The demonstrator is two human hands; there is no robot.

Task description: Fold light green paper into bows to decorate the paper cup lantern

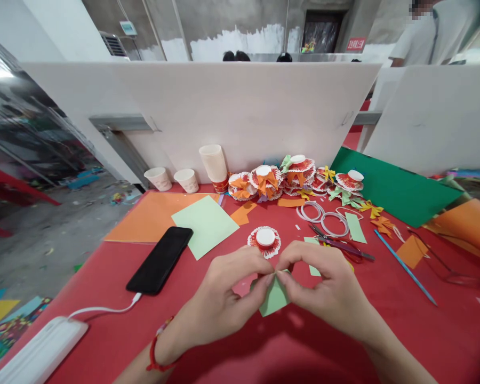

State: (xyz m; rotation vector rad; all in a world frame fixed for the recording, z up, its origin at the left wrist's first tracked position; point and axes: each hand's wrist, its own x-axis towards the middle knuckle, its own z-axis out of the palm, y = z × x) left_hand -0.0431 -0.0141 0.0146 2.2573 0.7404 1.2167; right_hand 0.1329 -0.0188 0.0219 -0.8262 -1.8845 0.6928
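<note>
Between my two hands is a small piece of light green paper (275, 300), pinched at its top edge and held above the red tabletop. My left hand (234, 290), with a red bracelet at the wrist, grips it between thumb and forefinger. From the other side my right hand (324, 285) pinches it the same way, fingertips almost touching the left ones. Just beyond my hands sits a cut paper cup (265, 238) with a fringed red-and-white rim spread flat and its white base up. Part of the green paper is hidden behind my fingers.
A black phone (160, 261) is cabled to a white power bank (50, 346) on the left. Light green paper (205, 226) overlaps an orange sheet (144, 213). Scissors (344, 244), white rings (335, 224) and a blue pencil (406, 268) lie right. Finished cup ornaments (266, 178) line the white partition (240, 112).
</note>
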